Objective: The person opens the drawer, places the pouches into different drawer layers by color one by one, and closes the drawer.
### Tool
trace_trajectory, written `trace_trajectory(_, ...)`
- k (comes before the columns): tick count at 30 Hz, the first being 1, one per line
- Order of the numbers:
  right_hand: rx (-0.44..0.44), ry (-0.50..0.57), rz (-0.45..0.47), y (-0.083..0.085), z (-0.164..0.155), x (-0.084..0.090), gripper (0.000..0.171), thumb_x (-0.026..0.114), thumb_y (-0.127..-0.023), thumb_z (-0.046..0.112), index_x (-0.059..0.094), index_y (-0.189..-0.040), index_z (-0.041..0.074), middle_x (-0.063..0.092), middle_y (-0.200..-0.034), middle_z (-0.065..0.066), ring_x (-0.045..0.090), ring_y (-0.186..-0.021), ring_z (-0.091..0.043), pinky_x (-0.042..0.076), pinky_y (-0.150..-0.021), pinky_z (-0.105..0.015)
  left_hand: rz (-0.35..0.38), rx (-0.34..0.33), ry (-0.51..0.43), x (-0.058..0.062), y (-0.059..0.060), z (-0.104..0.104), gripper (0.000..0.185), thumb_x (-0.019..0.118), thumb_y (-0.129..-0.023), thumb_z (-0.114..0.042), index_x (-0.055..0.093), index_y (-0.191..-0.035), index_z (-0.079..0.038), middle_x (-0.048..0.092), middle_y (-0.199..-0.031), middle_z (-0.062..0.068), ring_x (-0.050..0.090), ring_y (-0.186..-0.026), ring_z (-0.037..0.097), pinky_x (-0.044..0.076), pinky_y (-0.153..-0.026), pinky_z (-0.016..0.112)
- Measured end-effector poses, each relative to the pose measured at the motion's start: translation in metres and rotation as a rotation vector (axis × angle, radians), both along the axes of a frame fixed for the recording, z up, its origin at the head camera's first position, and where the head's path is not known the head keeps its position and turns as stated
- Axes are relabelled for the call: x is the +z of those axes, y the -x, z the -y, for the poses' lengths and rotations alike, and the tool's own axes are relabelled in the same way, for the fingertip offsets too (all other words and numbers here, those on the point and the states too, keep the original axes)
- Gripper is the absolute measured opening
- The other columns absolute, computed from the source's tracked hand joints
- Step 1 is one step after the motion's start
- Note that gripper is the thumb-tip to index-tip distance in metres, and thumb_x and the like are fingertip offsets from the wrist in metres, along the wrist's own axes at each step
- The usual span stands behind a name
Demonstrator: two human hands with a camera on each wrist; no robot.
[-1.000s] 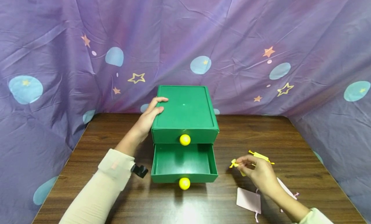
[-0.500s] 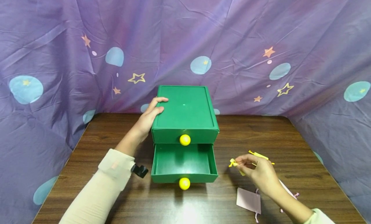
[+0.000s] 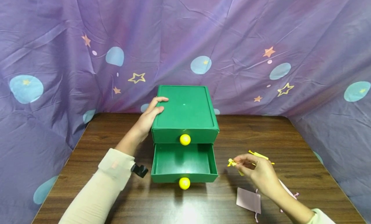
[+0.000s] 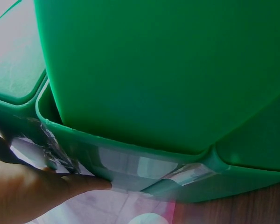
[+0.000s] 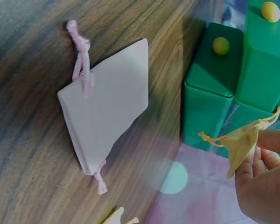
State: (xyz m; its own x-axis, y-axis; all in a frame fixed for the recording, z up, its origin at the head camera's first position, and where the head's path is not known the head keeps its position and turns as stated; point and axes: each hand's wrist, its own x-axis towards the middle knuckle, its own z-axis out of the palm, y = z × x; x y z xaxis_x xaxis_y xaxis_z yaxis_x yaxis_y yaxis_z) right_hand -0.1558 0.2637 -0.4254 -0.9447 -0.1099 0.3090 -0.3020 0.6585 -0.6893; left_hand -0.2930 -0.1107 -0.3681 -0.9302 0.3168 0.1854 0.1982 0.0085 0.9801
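A green drawer cabinet (image 3: 185, 106) stands mid-table, its lower drawer (image 3: 182, 178) pulled out and bare inside. My left hand (image 3: 147, 119) rests against the cabinet's left side, fingertips over the top edge. In the left wrist view, a finger (image 4: 84, 184) lies along the green wall with clear tape on it. My right hand (image 3: 259, 172) pinches a small yellow drawstring pouch (image 3: 232, 163) above the table, right of the open drawer. In the right wrist view, that pouch (image 5: 242, 142) hangs from thumb and fingers, its cords sticking out at both sides.
A second yellow pouch (image 3: 261, 155) lies behind my right hand. One pink drawstring pouch (image 3: 248, 200) lies in front of it, another (image 3: 287, 189) partly hidden by the forearm. Yellow ball knobs (image 3: 184, 183) stick out from the drawers. A purple patterned cloth (image 3: 185, 40) hangs behind the table.
My right hand has shifted slightly left with the yellow pouch, closer to the open drawer. The left hand and the cabinet look unmoved.
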Motion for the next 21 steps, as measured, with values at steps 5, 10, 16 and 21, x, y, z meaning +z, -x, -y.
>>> trace_trajectory(5, 0.009, 0.000, -0.005, 0.000, 0.002, 0.004, 0.024, 0.082, -0.079, -0.008, 0.077, -0.093, 0.011, 0.072, -0.081, -0.001, 0.064, -0.073, -0.003, 0.057, -0.068, -0.021, 0.004, 0.001, 0.002, 0.001, 0.000, 0.000, 0.041, 0.035, -0.108, -0.016, 0.041, -0.148, -0.008, 0.026, -0.159, 0.013, 0.028, -0.136, 0.030, 0.026, -0.111, 0.046)
trace_trajectory(10, 0.022, 0.033, 0.002, -0.003, 0.005, 0.008, 0.023, 0.081, -0.080, -0.008, 0.078, -0.095, 0.010, 0.073, -0.083, -0.005, 0.064, -0.076, -0.003, 0.057, -0.069, -0.020, 0.009, -0.001, 0.005, 0.001, 0.000, 0.000, 0.042, 0.035, -0.108, -0.016, 0.040, -0.149, -0.008, 0.026, -0.159, 0.013, 0.029, -0.137, 0.031, 0.026, -0.111, 0.047)
trace_trajectory(16, 0.028, 0.047, -0.002, -0.005, 0.010, 0.012, 0.024, 0.080, -0.080, -0.009, 0.078, -0.095, 0.010, 0.074, -0.084, -0.003, 0.066, -0.076, -0.003, 0.057, -0.069, -0.021, 0.017, -0.001, 0.002, 0.001, 0.000, 0.000, 0.042, 0.034, -0.108, -0.017, 0.040, -0.149, -0.009, 0.026, -0.158, 0.013, 0.030, -0.135, 0.031, 0.029, -0.108, 0.044)
trace_trajectory(21, 0.036, 0.052, -0.008, -0.007, 0.013, 0.014, 0.026, 0.080, -0.079, -0.010, 0.078, -0.095, 0.010, 0.073, -0.084, 0.002, 0.066, -0.076, -0.004, 0.058, -0.069, -0.021, 0.015, 0.000, 0.006, -0.001, 0.001, 0.000, 0.042, 0.034, -0.108, -0.016, 0.040, -0.149, -0.009, 0.025, -0.159, 0.013, 0.030, -0.136, 0.032, 0.027, -0.110, 0.047)
